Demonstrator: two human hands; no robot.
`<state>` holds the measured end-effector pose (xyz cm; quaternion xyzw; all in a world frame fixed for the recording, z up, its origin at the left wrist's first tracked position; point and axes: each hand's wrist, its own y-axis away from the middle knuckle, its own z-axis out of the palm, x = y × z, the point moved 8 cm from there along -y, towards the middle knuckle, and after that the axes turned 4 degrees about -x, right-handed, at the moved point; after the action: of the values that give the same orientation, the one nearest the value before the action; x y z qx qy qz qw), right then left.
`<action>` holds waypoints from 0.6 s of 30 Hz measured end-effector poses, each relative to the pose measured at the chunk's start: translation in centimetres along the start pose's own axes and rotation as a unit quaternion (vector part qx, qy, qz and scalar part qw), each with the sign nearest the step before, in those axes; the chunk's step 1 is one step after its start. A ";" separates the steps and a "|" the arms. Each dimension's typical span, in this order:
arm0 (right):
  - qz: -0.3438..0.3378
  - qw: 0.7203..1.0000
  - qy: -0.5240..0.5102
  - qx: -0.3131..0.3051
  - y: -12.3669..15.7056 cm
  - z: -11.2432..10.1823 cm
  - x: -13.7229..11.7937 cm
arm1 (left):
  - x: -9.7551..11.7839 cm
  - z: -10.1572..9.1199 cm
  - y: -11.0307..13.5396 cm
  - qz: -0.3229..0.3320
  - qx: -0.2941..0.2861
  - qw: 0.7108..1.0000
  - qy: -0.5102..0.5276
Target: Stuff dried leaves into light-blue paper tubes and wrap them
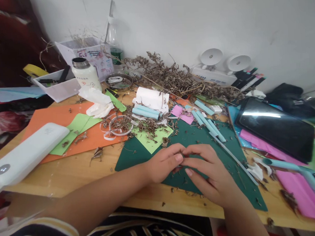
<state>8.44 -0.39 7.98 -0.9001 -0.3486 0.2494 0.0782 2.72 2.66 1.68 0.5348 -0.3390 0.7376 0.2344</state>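
At the left end of the counter [78, 175], white power bank [29, 153] and, behind, orange paper [39, 129]. Back from the middle of the front edge, on the green mat [131, 157], light green square [151, 145] under dry leaf crumbs [147, 128]. Probably feather-light, brittle, quick to powder; best lifted on the paper by a bare corner, or a larger piece by its stem, with hardly any squeeze. Just in front, over the mat, left hand [162, 163] with fingers curled and thumb close in. Facing it, right hand [215, 174], fingers bent, tips meeting opposite tips; cannot tell what, if anything, is pinched between. Farther back and right, blue paper rolls [209, 126]: likely light, stiff lengthwise, easily crushed; best held mid-length, softly.
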 end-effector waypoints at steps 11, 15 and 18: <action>0.094 0.951 -0.223 0.192 2.5 1.2 3.1 | -0.1 0.2 -0.1 -0.024 0.024 0.997 0.067; 0.081 0.966 -0.152 0.195 2.6 1.3 1.9 | -0.3 0.2 0.0 -0.035 0.027 0.996 0.072; 0.087 0.959 -0.162 0.214 2.9 1.4 1.8 | -0.4 0.2 0.1 -0.028 0.017 0.998 0.051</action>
<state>10.62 -1.43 5.17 -0.8365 -0.2157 0.4667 0.1896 2.90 2.47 1.29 0.5098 -0.2990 0.7626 0.2630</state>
